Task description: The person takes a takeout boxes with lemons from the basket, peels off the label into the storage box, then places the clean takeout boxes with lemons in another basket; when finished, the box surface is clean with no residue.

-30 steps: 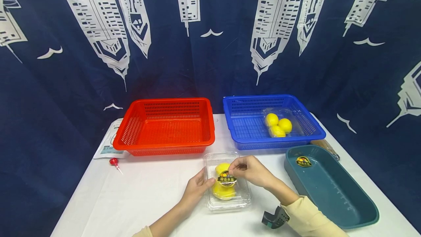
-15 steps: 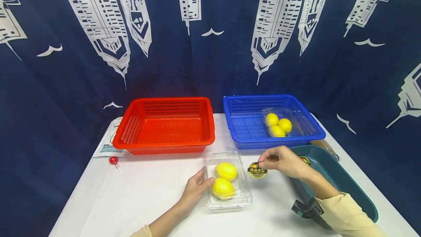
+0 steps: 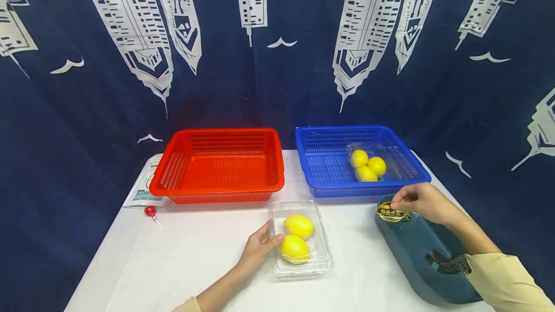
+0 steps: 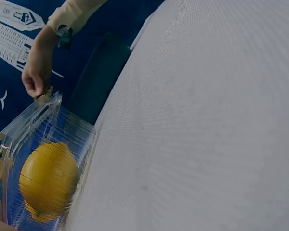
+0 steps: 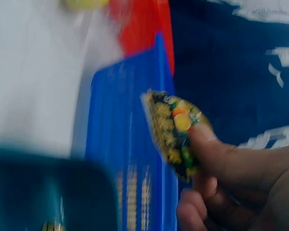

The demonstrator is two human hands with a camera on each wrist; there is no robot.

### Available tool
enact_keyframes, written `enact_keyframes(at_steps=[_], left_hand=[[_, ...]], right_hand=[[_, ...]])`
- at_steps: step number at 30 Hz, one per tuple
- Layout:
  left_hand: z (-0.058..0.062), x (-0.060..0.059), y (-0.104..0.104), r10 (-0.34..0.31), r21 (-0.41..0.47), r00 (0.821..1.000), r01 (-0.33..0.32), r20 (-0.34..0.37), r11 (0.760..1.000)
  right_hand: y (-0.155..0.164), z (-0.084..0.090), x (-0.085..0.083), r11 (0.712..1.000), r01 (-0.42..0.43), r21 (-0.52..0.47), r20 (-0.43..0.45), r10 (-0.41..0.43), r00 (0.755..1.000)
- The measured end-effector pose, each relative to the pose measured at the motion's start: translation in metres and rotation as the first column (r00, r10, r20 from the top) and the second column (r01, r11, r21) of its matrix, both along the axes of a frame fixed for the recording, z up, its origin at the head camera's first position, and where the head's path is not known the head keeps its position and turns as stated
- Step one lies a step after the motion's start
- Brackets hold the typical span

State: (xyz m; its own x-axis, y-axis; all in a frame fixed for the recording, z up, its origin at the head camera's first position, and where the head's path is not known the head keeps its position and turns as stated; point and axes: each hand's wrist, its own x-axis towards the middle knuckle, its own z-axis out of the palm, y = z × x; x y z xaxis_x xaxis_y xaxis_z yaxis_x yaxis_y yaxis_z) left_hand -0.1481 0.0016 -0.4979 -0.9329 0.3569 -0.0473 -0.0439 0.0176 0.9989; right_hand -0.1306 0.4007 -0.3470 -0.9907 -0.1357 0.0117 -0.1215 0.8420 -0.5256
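Observation:
My left hand point(image 3: 257, 259) grips the left side of a clear plastic fruit box point(image 3: 320, 263), its thumb on the lid. Two lemons show inside, a farther lemon point(image 3: 299, 226) and a nearer lemon point(image 3: 295, 249). In the left wrist view the box wall stands close, with a lemon point(image 4: 49, 178) behind it. Over the far end of the teal tray point(image 3: 401, 256), my right hand point(image 3: 427, 203) pinches a black-and-gold fruit sticker point(image 3: 389, 213) between thumb and fingers. The right wrist view shows this sticker point(image 5: 176, 130) slightly bent. A gold scrap point(image 5: 53, 226) is partly visible in the tray.
A red basket point(image 3: 217, 192) stands at the back left. The blue basket point(image 3: 347, 190) at back right holds another clear box with three lemons point(image 3: 366, 173). A red lollipop point(image 3: 150, 211) and a printed packet point(image 3: 145, 191) lie at left on the white table point(image 3: 195, 249).
My right hand has carried the sticker from above the box rightward to the teal tray, uncovering the lemons. My left hand stays on the box.

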Motion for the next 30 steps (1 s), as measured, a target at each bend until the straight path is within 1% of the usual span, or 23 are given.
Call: enact_keyframes(at_steps=[3,6,8,10,11,14,17,18,21,25,30], left_hand=[[0.0,0.0,0.001,-0.003,0.004,1.0,0.003,0.004,1.0],[0.001,-0.001,0.001,0.003,0.003,1.0,-0.003,-0.004,1.0],[0.002,-0.001,0.0,0.005,-0.002,1.0,-0.005,-0.019,1.0],[0.003,-0.001,-0.001,0.006,-0.006,0.999,-0.006,-0.036,1.0],[0.003,-0.001,-0.001,0.006,-0.021,0.999,-0.007,-0.052,1.0],[0.003,-0.001,-0.001,0.008,-0.027,0.998,-0.01,-0.067,1.0],[0.002,-0.001,-0.001,0.009,-0.023,0.999,-0.01,-0.044,1.0],[0.002,0.0,-0.001,0.011,-0.01,1.0,-0.012,-0.023,1.0],[0.001,0.0,0.0,0.012,-0.009,1.0,-0.012,0.003,1.0],[0.001,0.001,0.001,0.016,-0.016,1.0,-0.015,0.01,1.0],[-0.001,0.001,0.002,0.014,-0.017,1.0,-0.014,0.006,1.0]], right_hand=[[0.018,-0.009,0.001,0.995,0.03,0.099,-0.033,-0.026,0.999],[0.034,-0.022,0.0,0.989,0.048,0.139,-0.013,-0.047,0.999],[0.042,-0.032,-0.001,0.99,0.051,0.133,0.026,-0.055,0.998],[0.047,-0.041,-0.002,0.993,0.037,0.113,0.059,-0.044,0.997],[0.049,-0.045,-0.003,0.994,0.03,0.109,0.068,-0.038,0.997],[0.051,-0.054,-0.005,0.994,0.007,0.107,0.085,-0.017,0.996],[0.05,-0.061,-0.005,0.99,0.011,0.139,0.076,-0.022,0.997],[0.049,-0.063,-0.005,0.989,0.014,0.15,0.075,-0.025,0.997],[0.047,-0.07,-0.004,0.983,0.033,0.182,0.063,-0.046,0.997],[0.045,-0.077,-0.004,0.983,0.048,0.178,0.061,-0.06,0.996],[0.047,-0.082,-0.005,0.982,0.07,0.176,0.055,-0.081,0.995]])
